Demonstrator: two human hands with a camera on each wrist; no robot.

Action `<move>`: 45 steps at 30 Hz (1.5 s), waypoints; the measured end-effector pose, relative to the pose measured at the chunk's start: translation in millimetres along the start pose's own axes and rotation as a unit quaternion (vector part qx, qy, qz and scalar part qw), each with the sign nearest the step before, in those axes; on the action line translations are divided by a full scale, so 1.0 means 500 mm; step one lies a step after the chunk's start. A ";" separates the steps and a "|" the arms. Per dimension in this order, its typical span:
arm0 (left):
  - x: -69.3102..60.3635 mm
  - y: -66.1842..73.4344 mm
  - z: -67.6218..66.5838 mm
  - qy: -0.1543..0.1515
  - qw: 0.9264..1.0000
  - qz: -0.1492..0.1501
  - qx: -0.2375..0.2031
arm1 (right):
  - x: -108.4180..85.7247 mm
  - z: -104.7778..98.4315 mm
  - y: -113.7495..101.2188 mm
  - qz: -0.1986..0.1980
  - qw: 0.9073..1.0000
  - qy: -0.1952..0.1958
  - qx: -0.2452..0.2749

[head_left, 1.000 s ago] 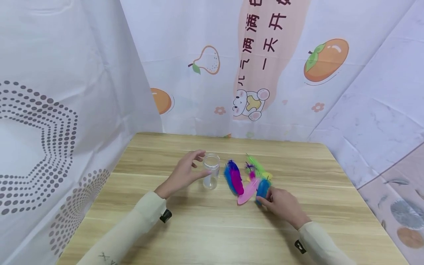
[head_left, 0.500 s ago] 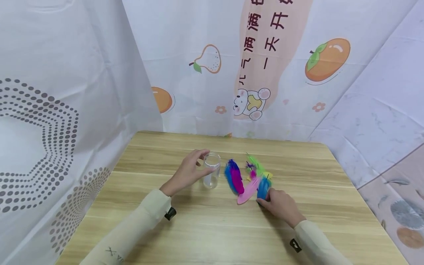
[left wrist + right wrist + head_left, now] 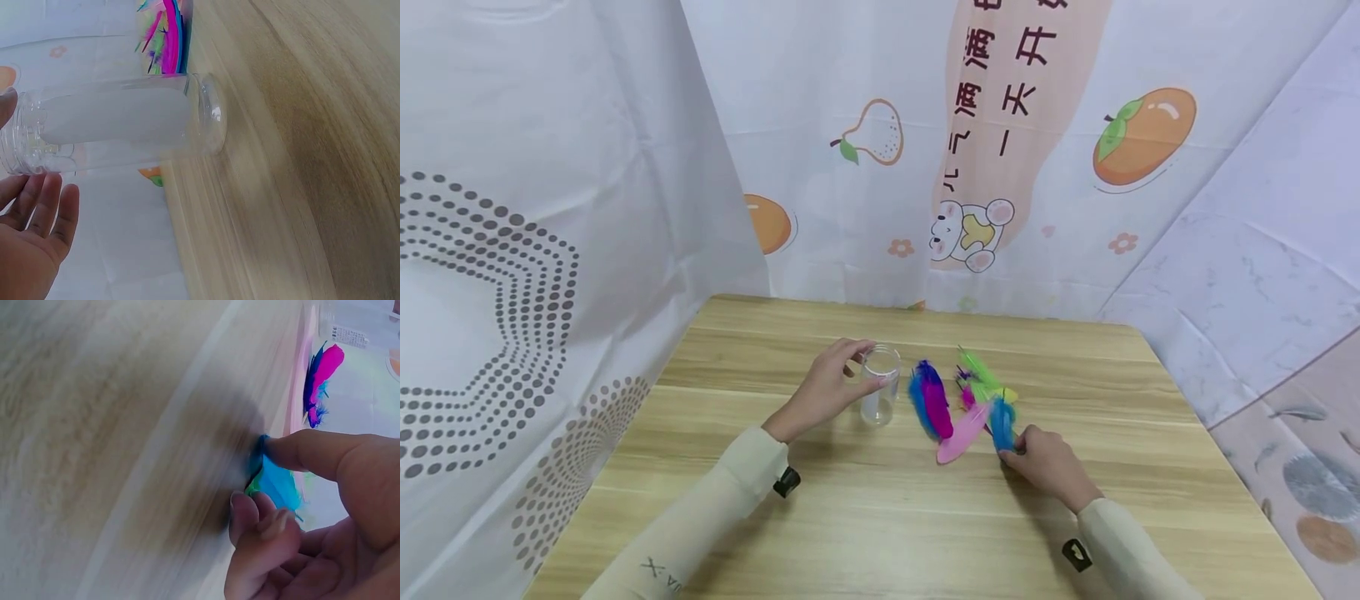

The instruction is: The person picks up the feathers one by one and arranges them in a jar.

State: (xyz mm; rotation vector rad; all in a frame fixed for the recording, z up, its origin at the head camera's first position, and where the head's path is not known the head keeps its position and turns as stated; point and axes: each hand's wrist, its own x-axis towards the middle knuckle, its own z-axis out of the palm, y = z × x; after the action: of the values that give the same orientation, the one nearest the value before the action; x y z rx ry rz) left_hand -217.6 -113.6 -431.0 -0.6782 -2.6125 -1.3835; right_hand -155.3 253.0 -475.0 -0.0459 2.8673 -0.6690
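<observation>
From the head view, my left hand point(image 3: 826, 385) is gripping the upright jar point(image 3: 878, 408) near its top; right of the jar, my right hand point(image 3: 1048, 467) is pinching a blue feather point(image 3: 1002, 425). From the left wrist, my fingers point(image 3: 47, 203) are curving about the jar. From the right, I'm pinching the feather's end; light pressure should be sparing it.

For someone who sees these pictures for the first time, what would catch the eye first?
Probably the bright feathers on the wooden table, with the right hand pinching a blue feather at their near right side. Next, the clear jar standing left of them, the left hand around its upper part. The large orange fruit print at the backdrop's upper right also stands out.
</observation>
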 end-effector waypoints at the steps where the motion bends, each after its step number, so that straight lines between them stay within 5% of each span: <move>1: 0.000 0.000 -0.001 0.000 1.000 0.001 0.000 | 0.000 -0.001 0.000 0.002 1.000 -0.002 0.002; 10: 0.000 -0.002 -0.004 0.005 1.000 0.001 -0.008 | -0.002 -0.005 0.004 0.006 1.000 -0.012 0.013; 22: 0.001 -0.002 -0.002 0.002 1.000 -0.003 -0.005 | -0.013 -0.043 0.030 0.008 0.994 0.075 0.079; 28: 0.002 -0.004 0.001 -0.002 1.000 0.004 -0.009 | -0.018 -0.052 0.048 0.023 0.988 0.080 0.133; 38: 0.003 -0.007 0.004 -0.001 1.000 0.003 -0.010 | -0.018 -0.059 0.073 0.009 0.987 0.108 0.121; 45: 0.002 -0.006 0.003 0.008 1.000 0.002 -0.008 | -0.007 -0.073 0.075 0.011 0.976 0.137 0.169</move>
State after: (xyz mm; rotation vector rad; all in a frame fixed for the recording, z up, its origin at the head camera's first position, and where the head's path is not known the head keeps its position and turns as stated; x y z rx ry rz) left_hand -219.8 -113.6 -433.5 -0.6723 -2.5897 -1.4034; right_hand -158.6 302.6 -459.0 0.1392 2.9533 -1.2363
